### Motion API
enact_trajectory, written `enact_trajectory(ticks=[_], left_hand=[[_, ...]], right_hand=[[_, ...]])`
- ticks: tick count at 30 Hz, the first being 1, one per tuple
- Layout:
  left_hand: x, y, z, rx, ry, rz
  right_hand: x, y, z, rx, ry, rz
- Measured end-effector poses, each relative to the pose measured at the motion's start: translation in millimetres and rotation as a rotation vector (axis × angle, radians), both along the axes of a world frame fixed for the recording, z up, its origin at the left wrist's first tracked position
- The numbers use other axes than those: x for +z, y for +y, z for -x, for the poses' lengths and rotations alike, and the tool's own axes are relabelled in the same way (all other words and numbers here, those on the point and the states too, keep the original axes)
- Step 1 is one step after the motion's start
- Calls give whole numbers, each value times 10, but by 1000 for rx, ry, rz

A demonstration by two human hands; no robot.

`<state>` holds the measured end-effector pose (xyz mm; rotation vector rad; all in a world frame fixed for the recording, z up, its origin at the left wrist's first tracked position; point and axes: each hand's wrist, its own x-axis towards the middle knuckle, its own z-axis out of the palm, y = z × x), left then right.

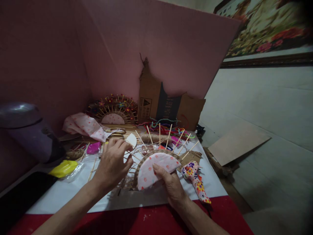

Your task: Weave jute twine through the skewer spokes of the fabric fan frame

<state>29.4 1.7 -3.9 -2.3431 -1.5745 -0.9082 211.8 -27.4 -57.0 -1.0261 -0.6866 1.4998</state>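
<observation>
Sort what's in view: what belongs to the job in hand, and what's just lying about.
Likely in the job:
- half-disc, held in the right hand
- sticks fanning from its rim
- twine roll, probably

Apparently just lying about:
- purple flask
- yellow packet
- torn cardboard

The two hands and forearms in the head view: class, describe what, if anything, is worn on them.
The left hand and right hand are ungloved. The left forearm and right forearm show no sleeve up to the picture's edge. No watch, bracelet or ring can be made out.
</observation>
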Motion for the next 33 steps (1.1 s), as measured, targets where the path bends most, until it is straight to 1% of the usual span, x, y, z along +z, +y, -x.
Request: enact_trajectory(ticks=[2,4,9,12,13,15,18,20,23,25,27,28,30,31,33], left_hand=[[73,15,-25,-51,-31,3],[142,43,-84,-113,-35,-9],[261,126,-342,-257,44,-34],[330,174,-430,-308,93,-87],[356,191,-425,-323,86,-109],[402,217,-361,-323,3,-151],[424,198,-180,-260,-204,-199],[377,133,-55,-194,-339,-205],[212,-13,83,-63,-534,-209],[73,-116,122,13,-611,-178],[-54,-204,109,69,-697,-184],[-106,-237,85,87,-736,-160],[-184,-272,13,25,-852,14],[-213,-272,-28,-13,-938,157],[-255,-247,-104,-45,-1114,430]], right_hand=[[25,-14,4,-4,-6,19],[44,-16,3,-25,-2,-10],[23,28,-16,16,-11,-119],[-5,43,-22,-22,3,-141],[-8,43,-22,-26,11,-129],[-6,36,-23,-25,35,-88],[15,34,-31,-50,72,-60],[33,46,-39,-93,98,-89],[61,74,-53,-159,135,-113],[79,90,-62,-215,145,-107],[95,102,-69,-281,151,-117],[102,106,-73,-311,155,-126],[112,112,-78,-355,162,-138],[116,114,-79,-369,169,-140],[123,115,-79,-392,187,-142]])
